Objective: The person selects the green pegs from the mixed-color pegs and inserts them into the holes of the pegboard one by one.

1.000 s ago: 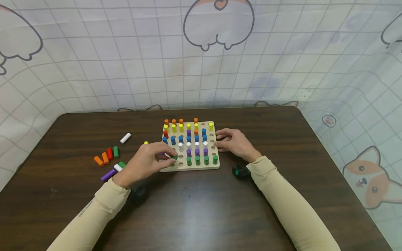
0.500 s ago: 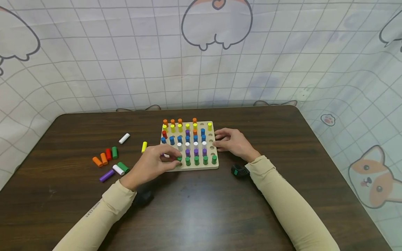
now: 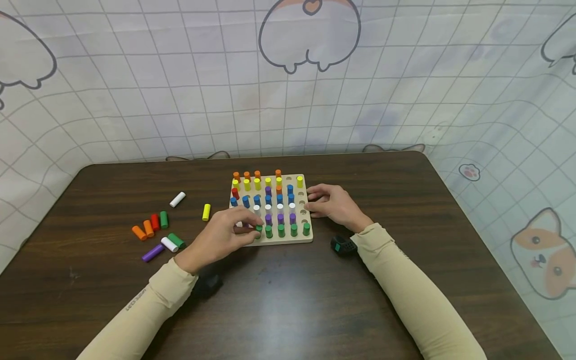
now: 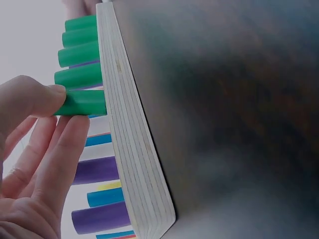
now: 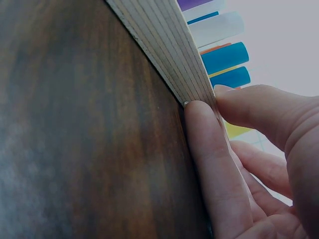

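Observation:
A pale wooden pegboard [image 3: 288,240] lies on the table, with rows of coloured pegs standing in its holes. At its front row, my left hand [image 3: 223,232] pinches a green peg [image 4: 82,102] between thumb and fingertips. That peg stands upright at the board's surface, in line with several other green pegs [image 3: 294,230]. On the board's right side, my right hand [image 3: 335,206] grips the edge; the right wrist view has the thumb at the top rim and the index finger [image 5: 207,144] along the layered side. My left hand hides the board's front left corner in the head view.
Left of the board lie loose pegs: a yellow one [image 3: 206,212], a white one [image 3: 177,199], a purple one [image 3: 153,253] and several others in orange, red, green and white. A patterned cloth [image 3: 288,110] hangs behind the dark table [image 3: 288,300].
My left hand has moved slightly right with the green peg, to the spot beside the front row's other green pegs. The loose yellow peg has come into full view. My right hand stays put.

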Demonstrator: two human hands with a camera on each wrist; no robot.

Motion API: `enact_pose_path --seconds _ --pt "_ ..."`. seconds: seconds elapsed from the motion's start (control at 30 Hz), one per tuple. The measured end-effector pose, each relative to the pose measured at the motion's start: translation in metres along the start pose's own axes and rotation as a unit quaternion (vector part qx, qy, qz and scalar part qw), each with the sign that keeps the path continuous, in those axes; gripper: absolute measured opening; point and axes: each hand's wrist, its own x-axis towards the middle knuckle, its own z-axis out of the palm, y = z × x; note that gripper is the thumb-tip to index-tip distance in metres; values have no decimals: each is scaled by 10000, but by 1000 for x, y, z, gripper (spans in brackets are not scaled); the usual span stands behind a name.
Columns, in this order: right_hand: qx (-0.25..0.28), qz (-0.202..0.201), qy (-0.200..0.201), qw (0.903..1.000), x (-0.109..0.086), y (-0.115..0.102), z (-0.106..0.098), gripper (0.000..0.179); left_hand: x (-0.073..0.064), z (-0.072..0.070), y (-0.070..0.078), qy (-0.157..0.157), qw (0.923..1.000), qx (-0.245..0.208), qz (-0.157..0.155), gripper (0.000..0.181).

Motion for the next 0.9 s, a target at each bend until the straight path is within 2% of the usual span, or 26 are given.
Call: enact_pose_path --seconds 0.53,0.73,0.9 --pt "-46 7 26 10000 0 -1 2 48 0 -8 4 -235 9980 570 142 19" --pt "-58 -41 -16 10000 0 -2 3 48 -2 -13 4 -201 9986 470 142 17" --pt "-81 -65 -3 9999 -2 -1 2 48 -6 -21 2 -46 9979 596 248 18"
